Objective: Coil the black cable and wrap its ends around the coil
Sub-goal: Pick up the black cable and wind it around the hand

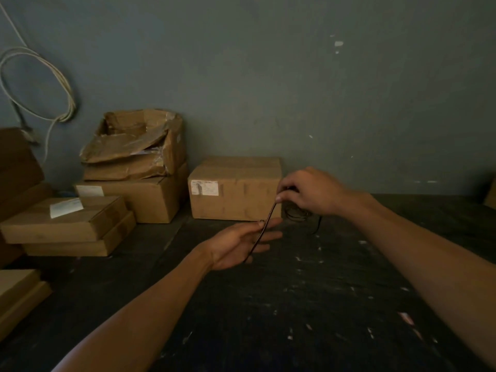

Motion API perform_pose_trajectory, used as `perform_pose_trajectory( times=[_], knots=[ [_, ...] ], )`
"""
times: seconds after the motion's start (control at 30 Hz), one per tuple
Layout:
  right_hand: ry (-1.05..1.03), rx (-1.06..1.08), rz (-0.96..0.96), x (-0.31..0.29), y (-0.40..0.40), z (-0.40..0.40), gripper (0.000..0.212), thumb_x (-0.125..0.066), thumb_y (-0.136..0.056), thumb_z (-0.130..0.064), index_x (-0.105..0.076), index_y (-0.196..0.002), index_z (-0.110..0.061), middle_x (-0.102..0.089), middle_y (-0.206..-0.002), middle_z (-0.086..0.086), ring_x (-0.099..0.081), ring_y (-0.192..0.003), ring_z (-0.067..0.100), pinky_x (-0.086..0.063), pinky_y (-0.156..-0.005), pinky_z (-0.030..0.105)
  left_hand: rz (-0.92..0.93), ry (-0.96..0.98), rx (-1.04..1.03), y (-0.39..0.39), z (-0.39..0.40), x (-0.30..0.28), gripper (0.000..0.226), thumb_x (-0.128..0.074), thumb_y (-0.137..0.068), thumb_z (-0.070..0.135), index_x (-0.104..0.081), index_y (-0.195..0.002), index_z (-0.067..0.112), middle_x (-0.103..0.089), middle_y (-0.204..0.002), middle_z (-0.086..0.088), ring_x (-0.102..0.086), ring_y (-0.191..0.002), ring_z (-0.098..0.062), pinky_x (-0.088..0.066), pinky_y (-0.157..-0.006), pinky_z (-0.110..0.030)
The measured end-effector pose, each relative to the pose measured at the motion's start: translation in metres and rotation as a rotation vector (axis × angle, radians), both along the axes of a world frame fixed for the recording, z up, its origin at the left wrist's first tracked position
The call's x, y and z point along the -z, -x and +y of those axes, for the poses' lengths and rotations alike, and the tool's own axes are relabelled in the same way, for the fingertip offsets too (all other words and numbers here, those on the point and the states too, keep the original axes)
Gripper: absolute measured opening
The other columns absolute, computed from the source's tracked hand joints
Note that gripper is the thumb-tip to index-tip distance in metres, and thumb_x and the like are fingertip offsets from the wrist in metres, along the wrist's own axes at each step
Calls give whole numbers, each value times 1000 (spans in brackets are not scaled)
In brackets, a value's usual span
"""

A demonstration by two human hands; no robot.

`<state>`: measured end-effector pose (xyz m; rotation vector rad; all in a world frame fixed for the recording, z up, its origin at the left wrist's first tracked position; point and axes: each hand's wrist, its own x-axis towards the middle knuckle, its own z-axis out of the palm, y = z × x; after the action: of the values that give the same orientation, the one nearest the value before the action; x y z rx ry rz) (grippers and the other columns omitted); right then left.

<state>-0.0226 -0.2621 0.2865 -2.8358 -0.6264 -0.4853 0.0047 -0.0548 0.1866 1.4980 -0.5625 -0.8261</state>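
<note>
right hand (308, 193) pinching black cable (264, 229) by labelled box (236, 187) | left hand (241, 242) cradling it loosely | thin, limp, light — probably springs loose; pinch at coil

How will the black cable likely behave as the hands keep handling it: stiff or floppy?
Probably floppy: the black cable runs straight only where pulled between the left hand and right hand. Below the right hand its loops sag loosely, so they may spring apart if released. It looks thin and light.

The cable (264, 228) is black. The table (308, 291) is dark, flecked with pale spots. Boxes (236, 189) at 10 and 12 o'clock are brown with white labels (204, 187). The wall (295, 89) is grey-green; a loop (40, 84) at 10 o'clock is off-white.
</note>
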Motion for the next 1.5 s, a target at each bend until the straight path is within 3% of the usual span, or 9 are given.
perform_pose_trajectory(
  times=[0.1, 0.23, 0.47, 0.6, 0.8, 0.97, 1.13, 1.27, 1.5],
  knots=[
    [-52, -19, 4, 0, -4, -5, 16, -62, -91, -34, -73, -96, -25, -72, -91, -6, -64, -81, 15, -41, -62, 23, 26, 23, 61, 4, -3, -4, 42, -36, -97, 47, -48, -137, 45, -50, -146, 4, -35, -140, -31, -33, -88, -39],
    [-126, -50, 49, 4, -11, -13, 15, -62, -90, -33, -73, -96, -24, -73, -95, -2, -64, -88, 16, -52, -81, 38, 40, 17, 176, 10, -2, -10, 43, -32, -100, 43, -46, -141, 39, -51, -146, -4, -43, -136, -32, -18, -108, -60],
    [-299, -116, 87, 29, -24, -24, 13, -63, -91, -24, -73, -97, -18, -72, -95, 1, -65, -91, 17, -51, -85, 41, 95, 56, 307, 15, -1, -18, 45, -31, -101, 41, -43, -144, 33, -46, -148, -14, -43, -135, -37, -13, -110, -71],
    [-538, -109, 199, 55, -26, -23, 13, -59, -94, -18, -70, -91, -25, -70, -89, -6, -63, -87, 8, -47, -85, 31, 146, 200, 338, 19, -4, -23, 47, -31, -100, 42, -40, -146, 34, -41, -151, -17, -36, -138, -44, -13, -109, -71],
    [-1009, -84, 367, 114, -7, 1, 21, -49, -99, -21, -69, -102, -15, -71, -102, 5, -67, -97, 18, -52, -87, 35, 180, 477, 326, 16, -8, -49, 47, -26, -100, 43, -40, -145, 40, -43, -150, -13, -32, -138, -46, -22, -105, -74],
    [-938, 18, 499, 143, 8, 27, 24, -46, -100, -30, -67, -94, -20, -55, -69, -2, -50, -66, 13, -43, -65, 29, 144, 526, 211, 4, -6, -65, 45, -31, -98, 43, -43, -141, 42, -43, -151, -11, -37, -136, -46, -27, -100, -73],
    [-799, -73, 614, 138, 17, 48, 24, -47, -98, -39, -65, -91, -25, -55, -68, -4, -52, -64, 9, -44, -63, 26, 106, 522, 60, -6, -4, -56, 44, -30, -99, 45, -41, -142, 45, -42, -152, -9, -39, -134, -47, -28, -100, -74],
    [-687, -131, 666, 127, 27, 55, 26, -47, -98, -40, -64, -93, -22, -55, -69, -3, -52, -62, 6, -45, -64, 25, 58, 471, -94, -17, 6, -44, 42, -33, -97, 45, -47, -137, 46, -43, -151, -8, -29, -139, -48, -12, -107, -75],
    [-360, -131, 504, 80, 42, 51, 21, -48, -98, -36, -62, -85, -29, -55, -68, -8, -47, -53, 0, -39, -55, 22, 34, 304, -210, -26, 29, -17, 39, -38, -96, 47, -51, -134, 48, -39, -153, -7, -22, -143, -44, -7, -109, -72]
  ],
)
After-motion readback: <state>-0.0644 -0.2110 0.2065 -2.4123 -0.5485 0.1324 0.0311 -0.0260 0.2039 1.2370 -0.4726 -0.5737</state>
